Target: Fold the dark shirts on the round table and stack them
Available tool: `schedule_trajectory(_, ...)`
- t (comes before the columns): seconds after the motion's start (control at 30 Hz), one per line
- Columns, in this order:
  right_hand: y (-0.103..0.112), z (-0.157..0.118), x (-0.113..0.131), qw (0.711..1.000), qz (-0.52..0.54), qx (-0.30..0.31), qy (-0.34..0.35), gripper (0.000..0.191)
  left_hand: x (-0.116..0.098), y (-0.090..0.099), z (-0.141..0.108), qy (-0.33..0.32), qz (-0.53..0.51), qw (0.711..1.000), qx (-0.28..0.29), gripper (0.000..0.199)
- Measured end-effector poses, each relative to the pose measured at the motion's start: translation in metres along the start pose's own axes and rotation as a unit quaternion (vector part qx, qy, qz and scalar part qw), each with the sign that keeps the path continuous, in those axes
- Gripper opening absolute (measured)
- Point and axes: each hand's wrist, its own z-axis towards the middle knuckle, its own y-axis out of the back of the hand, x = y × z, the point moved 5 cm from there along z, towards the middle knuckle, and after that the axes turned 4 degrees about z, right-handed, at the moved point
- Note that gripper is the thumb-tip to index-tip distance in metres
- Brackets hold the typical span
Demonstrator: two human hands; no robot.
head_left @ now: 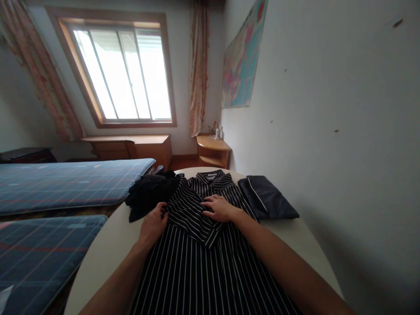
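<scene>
A black shirt with white stripes (pixel 197 271) lies spread on a round pale table (pixel 108 245), its collar at the far end. One short sleeve is folded across the front, its cuff pointing toward me. At the shirt's left edge, my left hand (pixel 155 224) has its fingers curled on the fabric near the fold. My right hand (pixel 220 208) rests on the folded sleeve and chest with its fingers spread and palm down.
Crumpled black clothing (pixel 152 190) sits at the table's left edge. A folded dark garment (pixel 269 197) lies at the right, near the white wall (pixel 344 175). Beds with blue plaid mattresses (pixel 65 183) stand to the left. Beyond are a desk (pixel 147 140) and a corner shelf (pixel 213 144).
</scene>
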Motion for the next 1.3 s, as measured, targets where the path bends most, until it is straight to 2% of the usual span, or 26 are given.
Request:
schedule_trajectory(0.17,-0.012,0.002,0.002,0.999,-0.022,0.011,-0.039,0.056,0.000,0.002,0.000,0.016,-0.010,1.000,-0.001,0.024)
schedule_trajectory(0.37,-0.002,0.026,0.019,0.997,-0.009,-0.068,-0.018,0.052,-0.010,0.012,-0.003,0.038,-0.087,0.995,-0.030,0.026)
schedule_trajectory(0.47,0.002,0.046,0.030,0.994,0.047,-0.095,-0.027,0.048,-0.018,0.014,-0.007,0.023,-0.117,0.993,-0.028,0.023)
schedule_trajectory(0.57,0.005,0.069,0.037,0.980,0.142,-0.108,-0.087,0.046,-0.028,0.015,-0.012,-0.016,-0.137,0.990,-0.016,0.019)
schedule_trajectory(0.63,0.006,0.083,0.040,0.965,0.191,-0.121,-0.136,0.051,-0.035,0.016,-0.017,-0.034,-0.132,0.991,-0.009,0.021)
schedule_trajectory(0.77,0.007,0.105,0.047,0.952,0.202,-0.139,-0.181,0.078,-0.051,0.014,-0.026,-0.085,-0.093,0.992,0.013,0.025)
schedule_trajectory(0.87,-0.001,0.118,0.053,0.964,0.167,-0.105,-0.181,0.081,-0.060,0.013,-0.032,-0.123,-0.075,0.989,0.029,0.025)
schedule_trajectory(1.0,-0.017,0.128,0.057,0.971,0.153,-0.069,-0.168,0.053,-0.066,0.014,-0.037,-0.132,-0.064,0.988,0.042,0.024)
schedule_trajectory(1.13,-0.023,0.131,0.060,0.970,0.167,-0.094,-0.149,0.047,-0.067,0.017,-0.037,-0.114,-0.083,0.989,0.047,0.021)
schedule_trajectory(1.3,-0.007,0.135,0.058,0.960,0.207,-0.162,-0.097,0.057,-0.063,0.023,-0.034,-0.062,-0.201,0.977,0.019,0.022)
